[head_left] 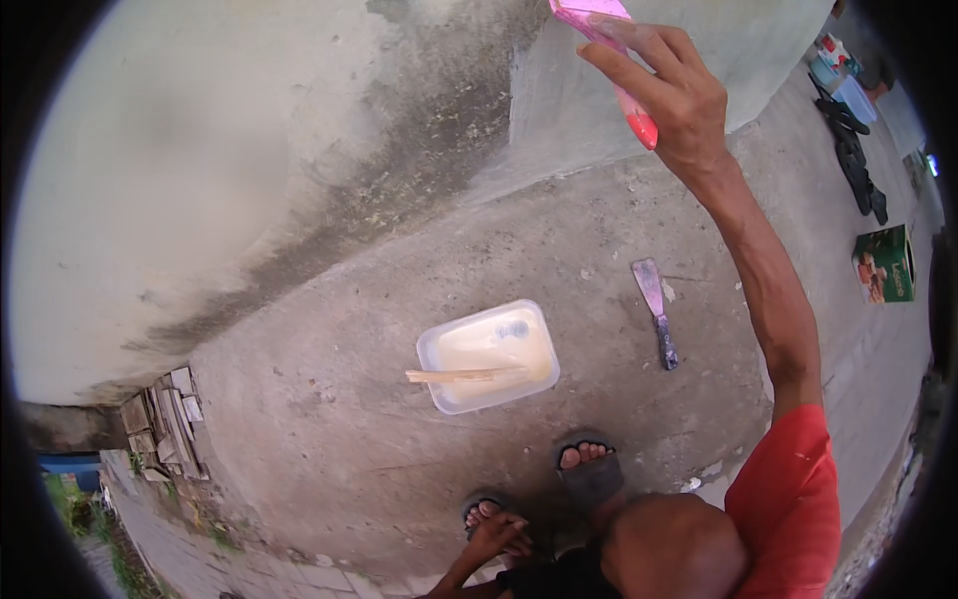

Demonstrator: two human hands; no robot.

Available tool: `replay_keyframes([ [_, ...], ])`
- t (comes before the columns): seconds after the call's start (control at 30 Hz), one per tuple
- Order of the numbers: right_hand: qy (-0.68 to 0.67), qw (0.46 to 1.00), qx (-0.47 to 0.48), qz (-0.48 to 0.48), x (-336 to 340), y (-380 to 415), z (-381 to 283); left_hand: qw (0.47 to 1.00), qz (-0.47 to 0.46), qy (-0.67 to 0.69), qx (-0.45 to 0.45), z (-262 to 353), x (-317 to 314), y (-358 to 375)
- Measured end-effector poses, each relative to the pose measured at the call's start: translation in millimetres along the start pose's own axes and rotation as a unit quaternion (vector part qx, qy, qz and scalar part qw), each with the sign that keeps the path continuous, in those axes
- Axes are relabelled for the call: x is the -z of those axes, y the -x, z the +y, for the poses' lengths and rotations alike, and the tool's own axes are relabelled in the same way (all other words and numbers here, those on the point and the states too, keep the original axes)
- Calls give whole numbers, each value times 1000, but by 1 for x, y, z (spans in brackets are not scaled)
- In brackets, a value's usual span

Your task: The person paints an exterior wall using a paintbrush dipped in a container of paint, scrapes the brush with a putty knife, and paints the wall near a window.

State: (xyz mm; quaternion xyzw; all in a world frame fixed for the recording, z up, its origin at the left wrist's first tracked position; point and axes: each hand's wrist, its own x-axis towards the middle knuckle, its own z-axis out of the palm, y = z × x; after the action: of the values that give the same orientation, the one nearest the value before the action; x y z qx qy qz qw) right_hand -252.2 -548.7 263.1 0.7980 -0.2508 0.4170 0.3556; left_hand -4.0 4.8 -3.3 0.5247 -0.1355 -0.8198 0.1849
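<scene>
My right hand (671, 95) is raised against the wall at the top, its fingers closed around a pink paintbrush (631, 105) with a red handle tip. The brush's far end is cut off by the frame. Low in the view, my left hand (499, 539) hangs loosely by my sandalled foot, fingers apart, nothing visible in it. On the ground, a clear plastic tub (429, 351) holds cream-coloured paint (479, 346), with a wooden stick (464, 376) lying across its near side. A scraper (654, 304) with a pink-stained blade and dark handle lies right of the tub.
The stained wall (220, 180) runs along the left and top, with a paler patch (569, 110) near my right hand. Wood and tile scraps (165, 424) are piled at the left. A green can (883, 265) and black sandals (850, 160) are at the right.
</scene>
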Motion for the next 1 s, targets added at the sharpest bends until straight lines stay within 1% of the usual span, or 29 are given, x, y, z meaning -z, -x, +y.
replay_keyframes([
  [0.07, -17, 994, -33, -101, -16, 44, -29, 1000, 3, 0, -9, -1, 0, -1],
  [0.1, -45, 987, -34, -147, -25, 72, -46, 1000, 5, -7, -7, -4, 1, -1],
  [0.17, -100, 965, -34, -241, -45, 124, -71, 1000, 7, -15, -7, -3, 1, -3],
  [0.2, -126, 948, -36, -288, -46, 130, -78, 1000, 12, -15, -6, -2, 0, 0],
  [0.23, -125, 949, -37, -287, -47, 134, -75, 1000, 19, -16, -5, 1, 0, 1],
  [0.3, -157, 926, -41, -342, -52, 135, -68, 1000, 18, -10, -2, 2, 0, 2],
  [0.4, -118, 953, -75, -267, -23, 61, -28, 1000, 14, 3, 2, -1, 1, 0],
  [0.47, -64, 981, -67, -170, -1, 22, -10, 1000, 10, 8, 8, -6, 1, 0],
  [0.5, -66, 981, -65, -173, 0, 18, -8, 1000, 7, 14, 3, -5, 1, 0],
  [0.57, -3, 1000, -24, -14, 1, 13, -5, 1000, 2, 23, -3, -3, 1, -2],
  [0.63, -4, 1000, -21, -16, -14, 35, -27, 1000, 3, 17, 15, -1, 1, -2],
  [0.67, -33, 996, -23, -78, -23, 54, -45, 1000, 4, 21, 16, -2, 0, -1],
  [0.7, -63, 988, -25, -140, -30, 72, -60, 1000, 11, -13, -1, -3, 0, 0],
  [0.73, -67, 988, -23, -141, -38, 89, -74, 999, 18, -46, -19, -3, 0, -2],
  [0.8, -161, 941, -36, -294, -45, 116, -97, 1000, 17, -21, -7, -7, 6, -10],
  [0.83, -178, 935, -33, -304, -37, 120, -107, 1000, 16, 4, 9, -16, 4, -7],
  [0.9, -269, 898, -132, -323, -18, 108, -119, 1000, 21, 1, 7, -9, 0, -4],
  [0.93, -305, 897, -163, -276, -5, 101, -124, 999, 27, 18, 15, -9, -4, 1],
  [0.97, -316, 893, -157, -279, 8, 88, -130, 1000, 27, 9, 3, -5, -4, -1],
  [1.0, -426, 827, -270, -250, 27, 76, -137, 1000, 26, -4, -8, -2, -4, -1],
])
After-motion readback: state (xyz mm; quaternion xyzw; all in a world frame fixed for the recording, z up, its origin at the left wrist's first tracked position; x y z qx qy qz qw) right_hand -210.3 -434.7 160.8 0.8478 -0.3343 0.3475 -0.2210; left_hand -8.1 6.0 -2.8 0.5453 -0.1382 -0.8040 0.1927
